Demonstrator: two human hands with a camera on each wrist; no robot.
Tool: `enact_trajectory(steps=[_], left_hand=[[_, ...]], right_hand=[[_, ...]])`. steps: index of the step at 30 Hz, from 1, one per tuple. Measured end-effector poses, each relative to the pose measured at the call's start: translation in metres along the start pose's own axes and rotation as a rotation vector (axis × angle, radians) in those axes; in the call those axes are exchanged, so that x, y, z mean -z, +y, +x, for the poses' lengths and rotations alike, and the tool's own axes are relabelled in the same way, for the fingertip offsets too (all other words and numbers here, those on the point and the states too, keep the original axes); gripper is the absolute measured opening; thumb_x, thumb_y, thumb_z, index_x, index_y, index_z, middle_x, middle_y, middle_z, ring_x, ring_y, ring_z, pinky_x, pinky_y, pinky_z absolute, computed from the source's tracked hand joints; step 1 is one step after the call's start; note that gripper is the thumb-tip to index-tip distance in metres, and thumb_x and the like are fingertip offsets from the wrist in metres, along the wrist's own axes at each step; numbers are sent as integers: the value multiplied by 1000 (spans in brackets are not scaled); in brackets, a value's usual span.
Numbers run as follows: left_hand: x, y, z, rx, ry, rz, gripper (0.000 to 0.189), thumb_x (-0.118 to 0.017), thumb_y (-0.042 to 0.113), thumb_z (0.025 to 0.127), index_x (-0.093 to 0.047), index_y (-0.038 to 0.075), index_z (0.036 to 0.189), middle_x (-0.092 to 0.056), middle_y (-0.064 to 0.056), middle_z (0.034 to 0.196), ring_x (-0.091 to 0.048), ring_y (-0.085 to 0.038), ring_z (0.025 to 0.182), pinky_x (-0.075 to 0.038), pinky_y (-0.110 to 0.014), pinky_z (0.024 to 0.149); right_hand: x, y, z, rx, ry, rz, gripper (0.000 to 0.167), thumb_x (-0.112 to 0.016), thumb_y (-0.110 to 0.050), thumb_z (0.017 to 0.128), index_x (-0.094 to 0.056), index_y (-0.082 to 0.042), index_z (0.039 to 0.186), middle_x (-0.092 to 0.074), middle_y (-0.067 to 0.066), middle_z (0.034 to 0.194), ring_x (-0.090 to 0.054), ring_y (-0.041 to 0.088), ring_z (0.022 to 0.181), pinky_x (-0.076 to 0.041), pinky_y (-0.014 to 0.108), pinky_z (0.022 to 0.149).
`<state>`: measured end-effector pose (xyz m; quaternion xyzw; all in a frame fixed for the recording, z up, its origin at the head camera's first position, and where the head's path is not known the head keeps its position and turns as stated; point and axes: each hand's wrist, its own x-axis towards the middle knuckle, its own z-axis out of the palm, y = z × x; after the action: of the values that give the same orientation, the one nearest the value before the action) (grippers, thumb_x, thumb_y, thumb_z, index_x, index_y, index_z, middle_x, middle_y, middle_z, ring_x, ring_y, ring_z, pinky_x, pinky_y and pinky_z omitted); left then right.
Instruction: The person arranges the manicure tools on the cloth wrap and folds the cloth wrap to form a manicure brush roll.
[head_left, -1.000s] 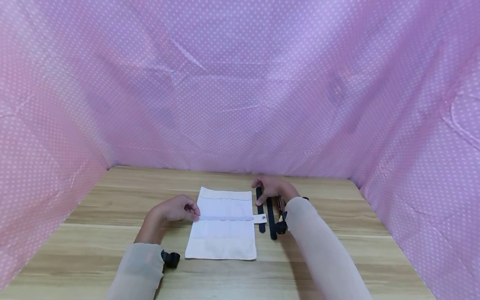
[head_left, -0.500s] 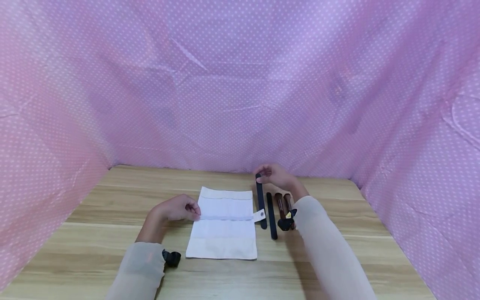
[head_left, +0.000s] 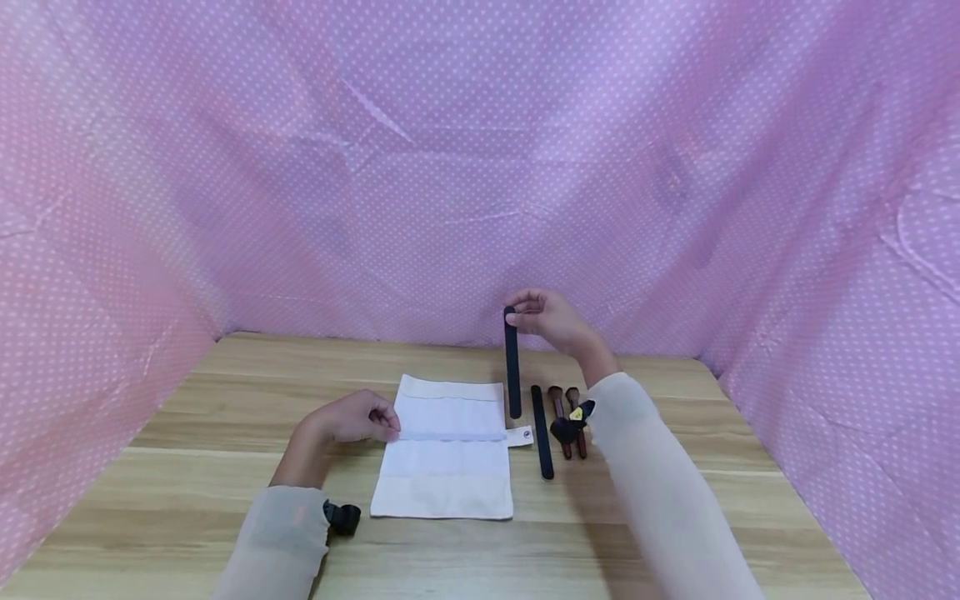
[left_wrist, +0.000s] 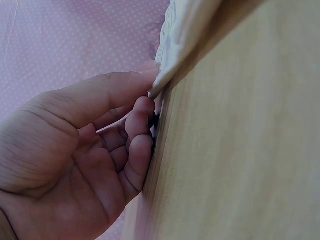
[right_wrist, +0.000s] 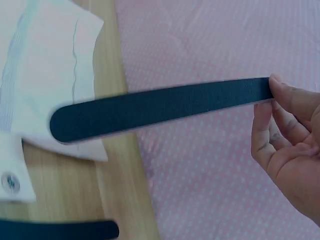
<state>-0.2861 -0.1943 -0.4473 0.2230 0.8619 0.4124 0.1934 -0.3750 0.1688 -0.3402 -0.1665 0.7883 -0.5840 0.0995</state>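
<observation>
The right hand (head_left: 551, 319) pinches a black stick (head_left: 513, 371), dangling below. The left hand (head_left: 354, 417) pinches the cloth (head_left: 450, 475), maybe to stop slipping.

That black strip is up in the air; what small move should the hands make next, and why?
Probably carry the black strip left, over the white cloth: the right hand pinches it by one end beside the cloth, while the left hand holds the cloth's opposite edge, seemingly steadying it.

The strips (head_left: 513, 367) are black, cloth (head_left: 450, 496) white, table (head_left: 187, 467) tan wood-grained, curtain (head_left: 450, 208) pink with white dots.
</observation>
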Motion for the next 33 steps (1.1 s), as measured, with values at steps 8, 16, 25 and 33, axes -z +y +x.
enact_trajectory(steps=[8,16,25,33], left_hand=[[0,-1,-2,-13,-9,-2,10,-76,9,92,-72,-1,94,-65,-1,84,-55,-16,79,-48,-32,74],[-1,-3,-2,9,-2,3,2,-73,5,93,-73,3,92,-65,0,84,-54,-16,79,-47,-32,74],[-2,-3,-2,48,8,-4,8,-69,1,95,-72,7,90,-61,0,82,-52,-17,78,-45,-33,72],[-1,-2,-2,17,3,-20,5,-69,2,95,-73,4,93,-63,-1,83,-52,-16,78,-45,-34,74]], right_hand=[[-34,-12,12,30,52,165,28,-66,5,96,-59,4,123,-67,8,102,-68,18,93,-55,43,95],[-75,-8,26,29,88,203,21,-67,2,96,-63,2,117,-68,13,104,-70,21,90,-54,49,95],[-107,2,35,17,137,309,20,-64,3,98,-64,5,118,-69,10,97,-70,18,79,-48,59,99],[-128,16,41,40,218,340,22,-62,6,98,-64,11,120,-68,8,94,-68,14,79,-48,59,99]])
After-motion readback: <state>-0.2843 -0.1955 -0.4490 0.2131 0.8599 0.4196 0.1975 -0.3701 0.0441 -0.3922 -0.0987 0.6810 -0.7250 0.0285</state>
